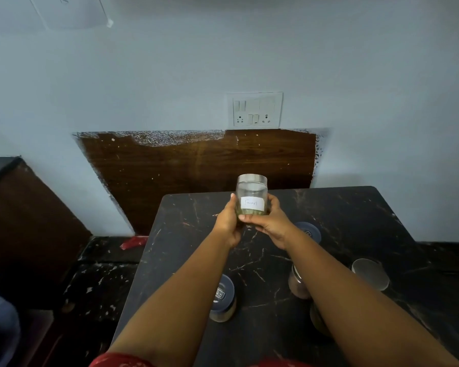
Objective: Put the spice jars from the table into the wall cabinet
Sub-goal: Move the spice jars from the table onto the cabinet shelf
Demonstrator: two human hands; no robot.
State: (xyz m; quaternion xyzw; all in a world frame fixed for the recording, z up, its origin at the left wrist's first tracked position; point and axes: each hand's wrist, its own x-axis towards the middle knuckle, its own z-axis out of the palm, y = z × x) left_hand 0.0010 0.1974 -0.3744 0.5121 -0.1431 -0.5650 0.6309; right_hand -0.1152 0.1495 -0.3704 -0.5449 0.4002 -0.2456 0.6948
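Holding the fennel jar (251,197) upright above the table (355,207), left hand (228,221) and right hand (269,221) curl their fingers round its base, likely steadying it for the cabinet, unseen. Other jars (223,298) remain.

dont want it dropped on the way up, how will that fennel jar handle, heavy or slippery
The fennel jar is probably light: seeds fill only its bottom. Its clear smooth wall may be slippery and breakable, so the left hand and right hand both cupping its base seems wise.

Dark marble table (355,207), several jars (223,300)
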